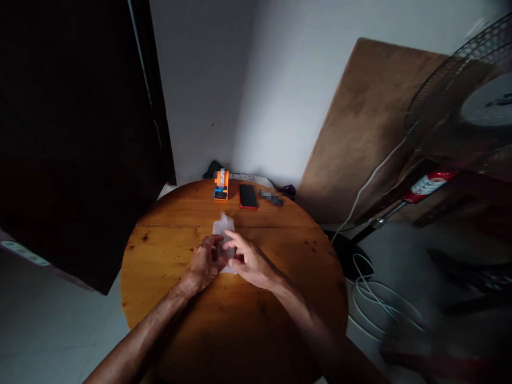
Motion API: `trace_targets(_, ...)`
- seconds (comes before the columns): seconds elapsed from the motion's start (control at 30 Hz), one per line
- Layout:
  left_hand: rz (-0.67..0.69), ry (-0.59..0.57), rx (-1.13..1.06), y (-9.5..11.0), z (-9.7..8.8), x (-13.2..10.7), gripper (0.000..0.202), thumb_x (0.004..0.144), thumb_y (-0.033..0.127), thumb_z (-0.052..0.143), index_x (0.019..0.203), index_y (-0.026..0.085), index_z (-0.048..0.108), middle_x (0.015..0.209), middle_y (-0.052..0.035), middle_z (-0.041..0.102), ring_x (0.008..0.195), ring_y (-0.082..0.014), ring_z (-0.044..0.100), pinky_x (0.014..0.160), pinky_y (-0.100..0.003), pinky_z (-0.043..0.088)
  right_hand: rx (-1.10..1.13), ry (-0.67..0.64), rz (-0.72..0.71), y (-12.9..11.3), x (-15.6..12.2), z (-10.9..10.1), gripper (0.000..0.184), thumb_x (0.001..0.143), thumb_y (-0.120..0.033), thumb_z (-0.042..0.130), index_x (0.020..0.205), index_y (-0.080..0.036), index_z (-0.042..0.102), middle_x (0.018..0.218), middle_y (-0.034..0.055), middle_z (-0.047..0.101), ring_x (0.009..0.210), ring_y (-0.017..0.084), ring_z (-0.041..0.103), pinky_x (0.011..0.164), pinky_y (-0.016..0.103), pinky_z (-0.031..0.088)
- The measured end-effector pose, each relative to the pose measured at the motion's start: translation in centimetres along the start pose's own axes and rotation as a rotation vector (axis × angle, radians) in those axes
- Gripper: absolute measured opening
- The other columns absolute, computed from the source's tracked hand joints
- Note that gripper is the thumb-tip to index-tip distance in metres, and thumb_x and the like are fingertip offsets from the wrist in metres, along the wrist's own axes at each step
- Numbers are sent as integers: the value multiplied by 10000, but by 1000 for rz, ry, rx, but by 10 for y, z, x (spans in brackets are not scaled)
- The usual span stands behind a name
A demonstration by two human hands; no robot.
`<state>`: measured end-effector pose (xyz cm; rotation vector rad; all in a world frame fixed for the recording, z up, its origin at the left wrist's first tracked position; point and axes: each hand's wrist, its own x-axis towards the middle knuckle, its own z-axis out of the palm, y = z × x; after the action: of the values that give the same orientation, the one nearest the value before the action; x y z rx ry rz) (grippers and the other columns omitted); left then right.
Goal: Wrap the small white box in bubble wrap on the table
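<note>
A clear sheet of bubble wrap point(224, 223) lies on the round wooden table point(168, 250), its far end sticking up a little. At its left side my left hand point(202, 264) curls its fingers and thumb onto the wrap. My right hand point(253, 262) is over the right side of the wrap, with thumb and fingers apart. Both hands partly cover the middle of the wrap, so I cannot tell whether anything lies inside it.
An orange and blue tape dispenser point(221, 186), a phone with a red edge point(248, 196) and a blurred-out object point(272, 197) lie at the table's back. On the right are a standing fan point(430, 184), its coiled cable point(374, 298) and a leaning board point(360, 106).
</note>
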<state>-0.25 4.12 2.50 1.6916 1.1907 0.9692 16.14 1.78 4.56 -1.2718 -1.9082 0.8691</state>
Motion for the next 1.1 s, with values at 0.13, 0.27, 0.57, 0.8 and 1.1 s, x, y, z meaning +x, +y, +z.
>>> trace_targets(0.13,-15,9,-24,-6,3,0,495,701,161,620,1194,145,575,889,-20,628,615,-98,523,545,-226,421,83,201,14,15,-2,-10,524,814,-139,485,1334,-203,498,1034,58,705,693,122,609,638,258,515)
trace_targets(0.27,16,13,36,-11,4,0,516,717,147,602,1231,152,560,995,-49,632,638,-98,543,594,-239,466,-4,200,-57,27,3,-10,513,843,-129,468,1347,-220,497,1068,56,724,924,162,660,823,308,530)
trace_targets(0.57,341,-62,360,-16,-3,-4,475,796,159,574,1267,219,585,1345,-108,587,1018,-227,661,878,-361,540,-171,48,-93,35,22,-4,567,834,-64,442,1370,-225,529,977,40,754,915,186,671,927,351,497)
trace_targets(0.8,348,-49,344,-16,-2,-2,325,800,135,567,1113,158,651,1088,-111,702,972,-234,676,871,-351,540,41,291,223,45,41,-23,419,775,-127,612,1180,-229,644,980,35,718,807,157,652,670,263,550)
trace_targets(1.1,312,-75,293,-10,-4,-4,317,807,141,542,1099,165,665,1047,-101,705,934,-214,668,839,-328,530,281,194,483,44,84,-10,405,650,-237,816,1013,-167,649,656,-45,600,457,80,480,329,163,302)
